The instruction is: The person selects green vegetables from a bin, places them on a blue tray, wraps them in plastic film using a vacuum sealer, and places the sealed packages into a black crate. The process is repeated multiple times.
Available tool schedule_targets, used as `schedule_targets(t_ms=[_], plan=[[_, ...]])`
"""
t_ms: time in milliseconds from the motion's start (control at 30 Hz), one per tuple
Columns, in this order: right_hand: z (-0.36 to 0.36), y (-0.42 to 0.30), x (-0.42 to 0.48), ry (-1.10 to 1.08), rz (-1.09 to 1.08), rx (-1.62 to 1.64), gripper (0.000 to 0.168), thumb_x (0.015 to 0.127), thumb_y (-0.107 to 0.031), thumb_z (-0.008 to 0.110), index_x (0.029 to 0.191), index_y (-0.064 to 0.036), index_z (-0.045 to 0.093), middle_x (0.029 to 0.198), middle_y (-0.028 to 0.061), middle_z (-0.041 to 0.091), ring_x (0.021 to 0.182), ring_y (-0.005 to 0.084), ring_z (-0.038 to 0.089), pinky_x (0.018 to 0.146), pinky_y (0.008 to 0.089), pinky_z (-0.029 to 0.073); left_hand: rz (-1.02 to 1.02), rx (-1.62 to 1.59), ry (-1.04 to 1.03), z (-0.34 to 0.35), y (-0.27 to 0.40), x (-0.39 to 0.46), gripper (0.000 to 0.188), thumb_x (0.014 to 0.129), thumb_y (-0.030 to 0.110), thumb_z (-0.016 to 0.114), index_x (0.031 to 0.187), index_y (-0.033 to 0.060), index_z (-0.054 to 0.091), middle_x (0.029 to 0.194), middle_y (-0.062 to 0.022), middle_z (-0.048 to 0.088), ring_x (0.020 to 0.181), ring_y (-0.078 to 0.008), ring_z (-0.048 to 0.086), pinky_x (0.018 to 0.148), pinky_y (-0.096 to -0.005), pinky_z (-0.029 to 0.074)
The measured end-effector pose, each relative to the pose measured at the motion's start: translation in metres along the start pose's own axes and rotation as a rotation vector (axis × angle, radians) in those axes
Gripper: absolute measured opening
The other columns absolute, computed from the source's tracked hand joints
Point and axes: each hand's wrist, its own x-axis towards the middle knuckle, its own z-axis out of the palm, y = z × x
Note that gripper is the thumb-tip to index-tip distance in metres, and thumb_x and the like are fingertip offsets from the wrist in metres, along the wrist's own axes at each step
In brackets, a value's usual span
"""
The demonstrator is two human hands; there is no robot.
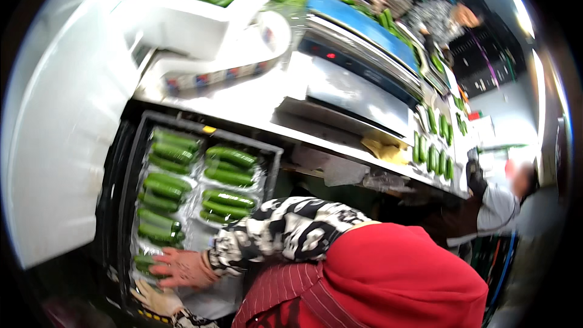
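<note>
My right hand, in an orange-pink glove, lies with spread fingers over a film-wrapped pack of cucumbers at the lower left. My left hand, in a pale glove, is at the lower end of the same pack; its grip is partly hidden. The pack sits in a black plastic crate, behind more wrapped cucumber packs laid in two columns. A patterned sleeve covers my right arm, which crosses the crate's right side.
A metal bench with a wrapping machine runs beside the crate. On it are a label roll, a white box of cucumbers and trays of cucumbers. A tall white panel stands left. Several co-workers are around the bench.
</note>
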Motion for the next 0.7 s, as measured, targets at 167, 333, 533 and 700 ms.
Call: schedule_targets(t_ms=[167, 333, 533, 700], plan=[[-0.076, -0.005, -0.141, 0.133, 0.315, 0.163, 0.05, 0.076, -0.023, 0.072, 0.116, -0.001, 0.052, 0.102, 0.0171, 0.06, 0.102, 0.033, 0.06, 0.086, 0.0455, 0.048, -0.042, -0.046, 0.189, 0.02, -0.022, 0.001, 0.053, 0.096, 0.029, 0.056, 0.141, 0.0028, 0.046, 0.148, -0.0139, 0.045, 0.141, -0.0309, 0.035, 0.11, -0.0449, 0.034], [-0.222, -0.039, -0.31, 0.585, 1.195, 0.324, 0.033, 0.088, -0.011, 0.061, 0.117, 0.002, 0.054, 0.1, 0.0183, 0.063, 0.092, 0.0334, 0.064, 0.08, 0.0415, 0.053, 0.17, -0.514, 0.521, 0.002, 0.032, 0.026, 0.061, 0.094, 0.041, 0.055, 0.142, 0.0051, 0.044, 0.146, -0.0178, 0.045, 0.138, -0.0335, 0.038, 0.105, -0.0565, 0.033], [-0.222, -0.099, -0.572, 2.34, 1.033, 0.412, 0.035, 0.095, -0.002, 0.055, 0.128, 0.003, 0.044, 0.101, 0.0123, 0.057, 0.09, 0.0268, 0.062, 0.076, 0.0386, 0.056, 0.927, -1.281, 0.151, -0.157, 0.337, -0.052, 0.045, 0.101, 0.016, 0.049, 0.141, -0.0034, 0.042, 0.138, -0.0168, 0.053, 0.131, -0.0297, 0.048, 0.109, -0.0422, 0.037], [-0.187, -0.096, -0.711, 2.543, 1.058, 0.43, 0.007, 0.092, 0.002, 0.051, 0.085, 0.001, 0.049, 0.084, 0.0109, 0.052, 0.073, 0.0217, 0.057, 0.064, 0.0321, 0.051, 1.725, -1.227, -0.314, -0.254, 0.561, -0.202, 0.066, 0.087, 0.042, 0.07, 0.131, -0.0047, 0.052, 0.133, -0.0212, 0.056, 0.128, -0.0337, 0.051, 0.108, -0.0418, 0.038]])
